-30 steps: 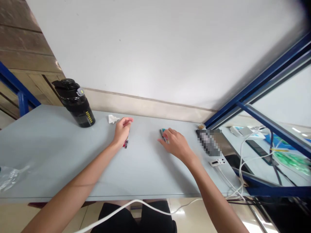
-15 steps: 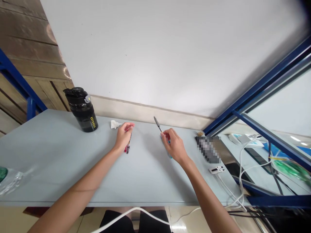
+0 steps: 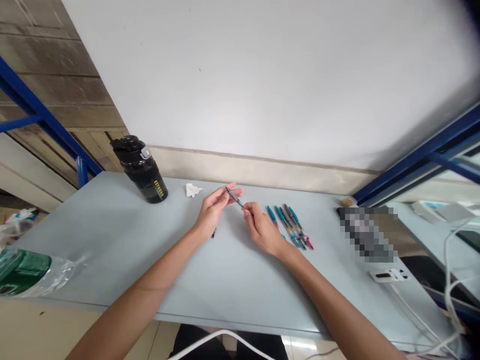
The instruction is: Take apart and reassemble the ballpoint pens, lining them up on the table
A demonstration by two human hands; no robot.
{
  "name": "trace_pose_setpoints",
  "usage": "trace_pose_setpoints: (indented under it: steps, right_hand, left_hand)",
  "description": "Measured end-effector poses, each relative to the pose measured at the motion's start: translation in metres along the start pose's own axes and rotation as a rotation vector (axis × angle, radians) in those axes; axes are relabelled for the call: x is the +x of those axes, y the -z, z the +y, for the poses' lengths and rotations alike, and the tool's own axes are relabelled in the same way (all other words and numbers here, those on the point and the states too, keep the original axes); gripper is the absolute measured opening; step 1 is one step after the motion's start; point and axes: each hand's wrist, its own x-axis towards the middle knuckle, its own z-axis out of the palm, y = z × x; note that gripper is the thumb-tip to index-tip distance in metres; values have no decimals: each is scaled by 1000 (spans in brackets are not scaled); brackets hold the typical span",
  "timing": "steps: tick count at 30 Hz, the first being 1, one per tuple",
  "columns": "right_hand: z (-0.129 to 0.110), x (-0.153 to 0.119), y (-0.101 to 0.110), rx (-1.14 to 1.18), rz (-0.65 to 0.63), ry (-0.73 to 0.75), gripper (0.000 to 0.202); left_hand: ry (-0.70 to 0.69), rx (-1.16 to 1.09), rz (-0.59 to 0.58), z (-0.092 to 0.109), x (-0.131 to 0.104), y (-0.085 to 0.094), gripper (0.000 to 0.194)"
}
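A slim grey pen (image 3: 235, 196) is held slanted above the desk between both hands. My right hand (image 3: 262, 230) pinches its lower end between thumb and fingertips. My left hand (image 3: 213, 212) has its thumb against the pen's upper end, its fingers stretched out behind. Under my left wrist, the end of a dark pen (image 3: 214, 233) shows on the desk, the rest hidden by the hand. Just right of my right hand, several pens (image 3: 290, 222) with teal and grey caps lie side by side, partly covered by that hand.
A black bottle (image 3: 144, 172) stands at the back left beside a crumpled white tissue (image 3: 192, 190). A green plastic container (image 3: 26, 272) with clear wrap sits at the left front. On the right are a blurred-out flat object (image 3: 367, 235), a white power strip (image 3: 390, 275), cables and a blue frame (image 3: 416, 145).
My right hand has brought the grey pen to my left hand, and both now touch it. The view has turned left, and the row of pens now shows beside my right hand.
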Motion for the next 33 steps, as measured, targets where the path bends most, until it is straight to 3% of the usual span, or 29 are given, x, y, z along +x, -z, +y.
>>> trace_pose_setpoints:
  steps: [5, 8, 10, 12, 17, 19, 22, 24, 28, 33]
  right_hand:
    - [-1, -6, -6, 466, -62, -200, 50]
    - [-2, -3, -2, 826, -159, -309, 52]
    - [-3, -2, 1, 930, -194, -344, 52]
    - [-4, -2, 3, 882, -175, -335, 53]
    - [0, -4, 0, 509, -34, -208, 56]
    - [3, -4, -4, 541, -14, -184, 56]
    - [3, -3, -6, 701, -8, -211, 56]
    - [0, -2, -6, 776, -19, -247, 58]
    - [-5, -2, -3, 718, -15, -211, 56]
    - [-3, 0, 4, 500, 218, -134, 47]
  left_hand:
    - [111, -135, -59, 5, -5, -8, 39]
    - [113, -119, -43, 7, -6, -12, 35]
    - [105, -74, -24, 7, -5, -12, 30]
    - [106, -27, 7, 5, -5, -11, 27]
    - [110, 60, 177, 3, -3, -10, 32]
    - [114, 60, 141, 4, -4, -12, 36]
    - [150, 67, -16, 4, -7, -14, 46]
    - [160, 90, -67, 2, -9, -14, 41]
    - [148, 110, -15, -2, -8, -12, 31]
    - [155, 156, 55, 1, -9, -14, 36]
